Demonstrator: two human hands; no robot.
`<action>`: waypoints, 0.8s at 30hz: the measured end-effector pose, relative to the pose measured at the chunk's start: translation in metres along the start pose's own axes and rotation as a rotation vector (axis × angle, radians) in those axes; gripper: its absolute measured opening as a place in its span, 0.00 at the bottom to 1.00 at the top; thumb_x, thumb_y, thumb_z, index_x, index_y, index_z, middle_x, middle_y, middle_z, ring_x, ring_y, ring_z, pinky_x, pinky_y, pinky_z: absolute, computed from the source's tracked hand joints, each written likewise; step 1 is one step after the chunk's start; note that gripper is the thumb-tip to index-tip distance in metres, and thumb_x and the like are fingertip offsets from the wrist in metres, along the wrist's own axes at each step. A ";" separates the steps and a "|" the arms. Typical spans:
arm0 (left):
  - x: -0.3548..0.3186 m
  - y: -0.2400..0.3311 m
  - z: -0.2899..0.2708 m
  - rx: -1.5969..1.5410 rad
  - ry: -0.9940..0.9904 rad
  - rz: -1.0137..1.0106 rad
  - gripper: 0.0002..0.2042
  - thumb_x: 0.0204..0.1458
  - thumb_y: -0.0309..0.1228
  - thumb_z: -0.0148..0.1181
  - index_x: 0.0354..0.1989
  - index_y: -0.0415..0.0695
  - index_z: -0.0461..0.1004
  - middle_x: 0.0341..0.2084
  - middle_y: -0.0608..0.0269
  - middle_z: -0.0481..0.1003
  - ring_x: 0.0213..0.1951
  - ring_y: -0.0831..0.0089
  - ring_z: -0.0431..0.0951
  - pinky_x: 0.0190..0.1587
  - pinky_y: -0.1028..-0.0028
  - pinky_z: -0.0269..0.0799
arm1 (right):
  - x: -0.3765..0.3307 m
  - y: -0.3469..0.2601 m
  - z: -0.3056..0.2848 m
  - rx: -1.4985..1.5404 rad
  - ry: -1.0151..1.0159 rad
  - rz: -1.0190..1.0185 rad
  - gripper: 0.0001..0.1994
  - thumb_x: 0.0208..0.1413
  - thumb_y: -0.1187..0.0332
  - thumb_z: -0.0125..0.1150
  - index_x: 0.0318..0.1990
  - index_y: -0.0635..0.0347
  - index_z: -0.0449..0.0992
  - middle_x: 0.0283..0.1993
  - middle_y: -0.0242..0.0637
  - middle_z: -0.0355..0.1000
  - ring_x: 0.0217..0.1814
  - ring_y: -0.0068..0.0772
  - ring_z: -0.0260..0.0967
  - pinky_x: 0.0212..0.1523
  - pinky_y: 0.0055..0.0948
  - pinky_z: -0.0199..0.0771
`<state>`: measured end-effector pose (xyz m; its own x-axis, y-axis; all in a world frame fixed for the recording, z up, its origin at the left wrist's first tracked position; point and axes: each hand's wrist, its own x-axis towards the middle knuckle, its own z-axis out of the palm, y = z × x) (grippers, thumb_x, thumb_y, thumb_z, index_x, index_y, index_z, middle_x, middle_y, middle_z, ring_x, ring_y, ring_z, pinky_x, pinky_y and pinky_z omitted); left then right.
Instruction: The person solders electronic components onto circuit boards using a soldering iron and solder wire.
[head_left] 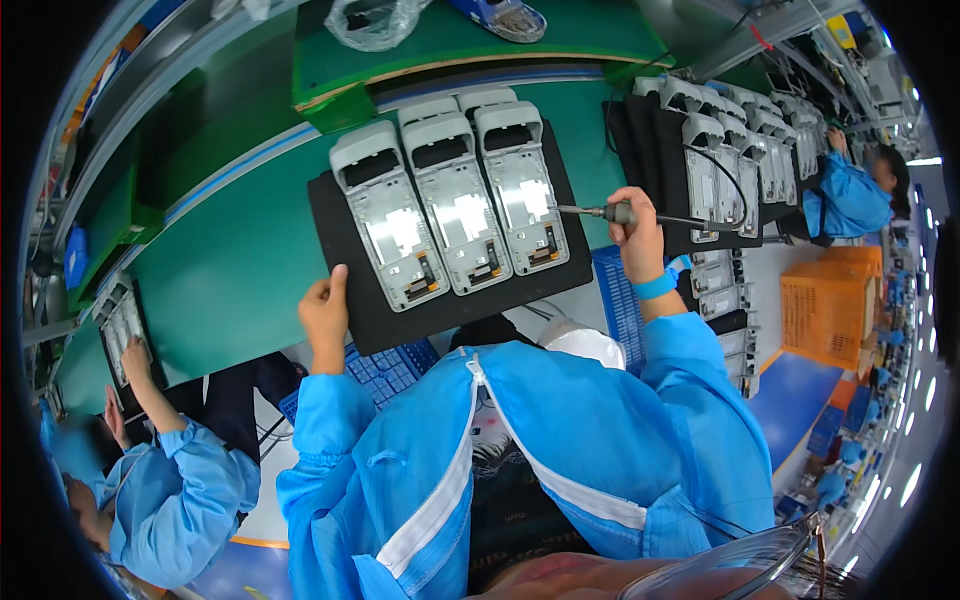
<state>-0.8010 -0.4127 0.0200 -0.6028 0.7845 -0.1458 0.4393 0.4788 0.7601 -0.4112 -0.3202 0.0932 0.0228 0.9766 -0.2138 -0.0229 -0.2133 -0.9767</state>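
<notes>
The right hand (pixel 637 225) is pinching a slim corded tool (pixel 618 213) between thumb and fingers. The tool is lying nearly level, its thin metal tip pointing left at the right edge of the right housing (pixel 527 200); from where I am standing, I cannot tell whether the tip is making contact. A blue wristband (pixel 658 284) is encircling the right wrist.

The left hand (pixel 325 312) is resting at the left edge of a black pad (pixel 400 332), thumb extending upward and fingers curling inward. I cannot tell whether the fingers are gripping the pad from below.

The pad is lying at a slant on the near side of a green bench (pixel 220 280). It is carrying the right housing, the middle housing (pixel 460 200) and the left housing (pixel 392 225) side by side, their open grey interiors facing upward. Further housing tops (pixel 488 96) are showing behind them on the far side.

More housings (pixel 705 170) are standing in rows to the right. A co-worker (pixel 185 500) is handling similar parts (pixel 120 325) at the near left; another co-worker (pixel 855 200) is working at the far right, beyond an orange crate (pixel 825 312).
</notes>
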 end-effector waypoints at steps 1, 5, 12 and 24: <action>0.002 0.004 0.005 -0.027 0.023 -0.004 0.22 0.45 0.47 0.58 0.21 0.34 0.74 0.10 0.68 0.64 0.17 0.81 0.60 0.19 0.77 0.55 | 0.003 -0.001 0.006 -0.072 0.048 -0.081 0.14 0.56 0.57 0.38 0.32 0.58 0.66 0.17 0.27 0.56 0.17 0.16 0.49 0.18 0.17 0.47; 0.033 0.001 0.012 -0.148 0.017 0.029 0.20 0.48 0.43 0.56 0.23 0.33 0.73 0.12 0.71 0.62 0.19 0.84 0.57 0.20 0.80 0.52 | 0.020 0.005 0.028 0.016 0.025 -0.182 0.10 0.56 0.62 0.44 0.31 0.59 0.65 0.18 0.28 0.58 0.17 0.15 0.51 0.18 0.15 0.49; 0.075 -0.004 0.048 -0.216 0.016 0.080 0.20 0.52 0.39 0.53 0.13 0.38 0.64 0.11 0.74 0.56 0.19 0.85 0.52 0.19 0.79 0.46 | 0.066 0.030 0.053 -0.142 0.150 -0.309 0.10 0.53 0.66 0.50 0.25 0.62 0.66 0.19 0.30 0.61 0.16 0.15 0.53 0.16 0.15 0.53; 0.092 -0.027 0.067 -0.218 0.095 0.168 0.18 0.54 0.31 0.49 0.13 0.40 0.56 0.12 0.75 0.54 0.19 0.86 0.49 0.20 0.80 0.44 | 0.097 0.063 0.069 -0.262 0.193 -0.314 0.07 0.48 0.72 0.52 0.23 0.65 0.67 0.25 0.38 0.69 0.29 0.25 0.66 0.33 0.25 0.66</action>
<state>-0.8233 -0.3273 -0.0567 -0.5978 0.8003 0.0461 0.3910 0.2409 0.8883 -0.4796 -0.2374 0.0119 0.1746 0.9775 0.1184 0.2683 0.0685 -0.9609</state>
